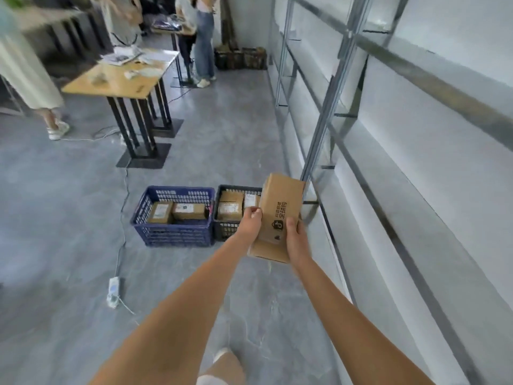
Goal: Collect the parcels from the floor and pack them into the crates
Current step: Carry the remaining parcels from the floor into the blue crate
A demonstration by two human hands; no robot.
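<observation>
I hold a long brown cardboard parcel [280,212] with black print, tilted in the air, with both hands. My left hand [251,219] grips its left edge and my right hand [295,237] holds its lower right side. Ahead on the floor stand two crates side by side. The blue crate [169,232] has two brown parcels [177,212] inside. The black crate [226,227] to its right holds more brown parcels [229,208], and the held parcel partly hides it.
A metal shelving frame [327,112] runs along the right wall. A wooden table [122,79] on black legs stands behind the crates. A power strip [113,291] and cable lie on the floor at left. Two people stand further back.
</observation>
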